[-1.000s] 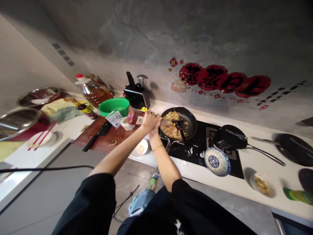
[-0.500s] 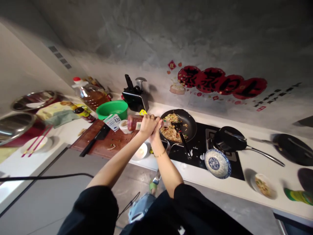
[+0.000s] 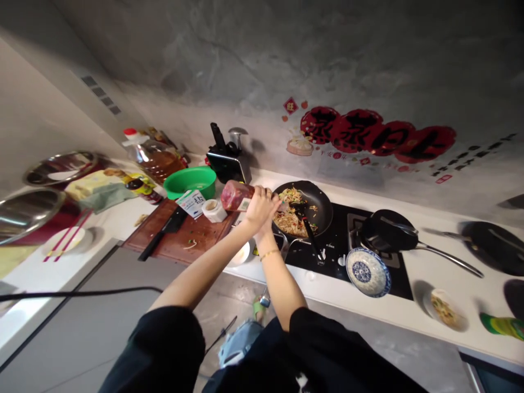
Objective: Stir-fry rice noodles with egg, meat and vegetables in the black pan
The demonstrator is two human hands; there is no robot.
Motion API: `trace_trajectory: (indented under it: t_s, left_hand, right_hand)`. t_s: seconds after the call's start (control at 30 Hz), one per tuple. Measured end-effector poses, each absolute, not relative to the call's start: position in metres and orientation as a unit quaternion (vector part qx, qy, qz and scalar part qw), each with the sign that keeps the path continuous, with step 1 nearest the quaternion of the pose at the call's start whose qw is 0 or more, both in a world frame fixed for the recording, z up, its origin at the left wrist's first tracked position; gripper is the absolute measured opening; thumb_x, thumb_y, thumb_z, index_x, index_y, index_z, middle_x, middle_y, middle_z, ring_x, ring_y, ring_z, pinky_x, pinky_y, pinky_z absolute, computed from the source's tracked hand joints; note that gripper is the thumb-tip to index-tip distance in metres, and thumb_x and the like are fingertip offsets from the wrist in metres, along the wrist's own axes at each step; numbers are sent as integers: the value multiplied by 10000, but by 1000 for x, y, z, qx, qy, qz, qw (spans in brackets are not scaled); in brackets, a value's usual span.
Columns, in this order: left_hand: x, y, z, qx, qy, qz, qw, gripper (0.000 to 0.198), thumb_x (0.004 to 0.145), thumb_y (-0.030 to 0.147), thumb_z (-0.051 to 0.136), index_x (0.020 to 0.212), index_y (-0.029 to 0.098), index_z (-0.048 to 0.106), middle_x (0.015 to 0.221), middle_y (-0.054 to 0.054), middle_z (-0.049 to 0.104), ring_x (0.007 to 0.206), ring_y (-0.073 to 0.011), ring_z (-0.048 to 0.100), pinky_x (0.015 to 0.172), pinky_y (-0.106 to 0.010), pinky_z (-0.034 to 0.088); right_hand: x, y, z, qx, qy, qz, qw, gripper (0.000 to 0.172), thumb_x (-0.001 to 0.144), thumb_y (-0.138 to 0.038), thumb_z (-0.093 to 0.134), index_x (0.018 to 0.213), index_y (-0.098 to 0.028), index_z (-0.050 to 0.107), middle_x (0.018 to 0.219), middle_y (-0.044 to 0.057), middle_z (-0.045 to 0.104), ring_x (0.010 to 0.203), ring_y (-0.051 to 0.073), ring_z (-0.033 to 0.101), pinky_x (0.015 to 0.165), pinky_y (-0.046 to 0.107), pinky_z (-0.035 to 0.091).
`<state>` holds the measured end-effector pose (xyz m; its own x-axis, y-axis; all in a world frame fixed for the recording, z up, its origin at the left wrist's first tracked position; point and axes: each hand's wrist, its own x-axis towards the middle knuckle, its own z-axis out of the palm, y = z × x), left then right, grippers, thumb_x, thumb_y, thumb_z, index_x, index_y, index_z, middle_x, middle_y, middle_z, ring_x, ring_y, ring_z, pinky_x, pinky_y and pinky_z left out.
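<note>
A bottle of red sauce (image 3: 234,196) lies nearly sideways in the air, its base to the left and a little raised, its neck toward the wok. Both my left hand (image 3: 257,208) and my right hand (image 3: 269,217) are closed around its neck end, pressed against each other. Just beyond them, the black wok (image 3: 324,204) holds stir-fried noodles (image 3: 295,222) with vegetables. A black-handled spatula (image 3: 310,232) rests in it. Below the bottle stands an open white jar (image 3: 214,212). Whether sauce is coming out cannot be made out.
A cleaver (image 3: 164,233) lies on the wooden cutting board (image 3: 172,245). Behind it are a green basin (image 3: 190,183), an oil jug (image 3: 151,158) and a knife block (image 3: 229,166). To the right are a saucepan (image 3: 387,232), a patterned bowl (image 3: 368,273) and a bowl of food (image 3: 445,311).
My two hands have shifted slightly right with the sauce bottle, and its base is tipped higher. More of the white jar shows beneath. The camera view has drifted a little.
</note>
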<state>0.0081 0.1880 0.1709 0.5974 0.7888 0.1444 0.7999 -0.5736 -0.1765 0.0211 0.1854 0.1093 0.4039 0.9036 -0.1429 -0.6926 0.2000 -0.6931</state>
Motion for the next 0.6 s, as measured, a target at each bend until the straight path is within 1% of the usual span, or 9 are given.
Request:
trace_trajectory:
  t_s: [0.1, 0.2, 0.27, 0.37, 0.43, 0.5, 0.57, 0.6]
  left_hand:
    - [1, 187, 172, -877, -467, -27, 113, 362, 935, 365, 300, 1042, 152, 572, 1046, -169, 606, 1041, -297, 506, 892, -450, 294]
    - [-3, 184, 167, -880, -465, -41, 93, 384, 939, 380, 285, 1102, 162, 557, 1065, -166, 601, 1041, -297, 507, 893, -472, 294]
    - [-4, 184, 164, -885, -458, -42, 80, 390, 941, 386, 286, 1110, 164, 560, 1067, -152, 600, 1039, -286, 513, 899, -467, 293]
    - [-3, 189, 161, -883, -457, -17, 103, 409, 941, 385, 285, 1069, 134, 582, 1038, -166, 606, 1010, -281, 532, 877, -429, 313]
    - [-5, 192, 160, -880, -460, 12, 123, 400, 941, 359, 284, 1035, 121, 591, 999, -177, 616, 966, -282, 550, 838, -408, 331]
    - [-8, 193, 159, -882, -453, 17, 129, 363, 944, 320, 283, 1065, 144, 576, 996, -163, 622, 948, -271, 558, 810, -388, 341]
    - [-13, 190, 158, -880, -456, 5, 133, 340, 944, 307, 288, 1102, 166, 554, 1025, -153, 621, 971, -265, 553, 821, -386, 340]
    - [-15, 188, 157, -878, -461, 7, 129, 331, 941, 310, 300, 1089, 165, 557, 1025, -153, 622, 976, -266, 552, 828, -390, 340]
  right_hand:
    - [18, 186, 110, -317, -117, 562, 755, 516, 881, -604, 173, 1029, -263, 531, 1035, 19, 639, 1039, 144, 572, 915, 358, 462]
    - [14, 187, 106, -295, -95, 580, 754, 535, 870, -627, 174, 985, -261, 547, 997, 10, 656, 1004, 143, 592, 898, 346, 474]
    - [13, 190, 102, -286, -82, 579, 760, 531, 871, -624, 180, 966, -258, 552, 987, 6, 660, 991, 135, 597, 900, 339, 472]
    - [14, 197, 94, -289, -64, 575, 763, 508, 883, -597, 178, 962, -263, 553, 984, -3, 663, 987, 121, 597, 901, 328, 468]
    - [15, 198, 89, -298, -61, 589, 749, 522, 885, -594, 175, 960, -253, 563, 966, 6, 670, 986, 126, 599, 887, 324, 476]
    - [14, 195, 85, -294, -74, 609, 733, 552, 877, -612, 188, 966, -232, 578, 952, 25, 680, 992, 143, 602, 873, 331, 485]
    - [11, 189, 83, -287, -87, 618, 727, 577, 871, -625, 189, 976, -220, 587, 943, 33, 685, 990, 153, 604, 868, 344, 490]
    - [9, 186, 83, -290, -86, 619, 724, 590, 871, -627, 176, 962, -219, 592, 924, 33, 688, 975, 155, 610, 863, 348, 493]
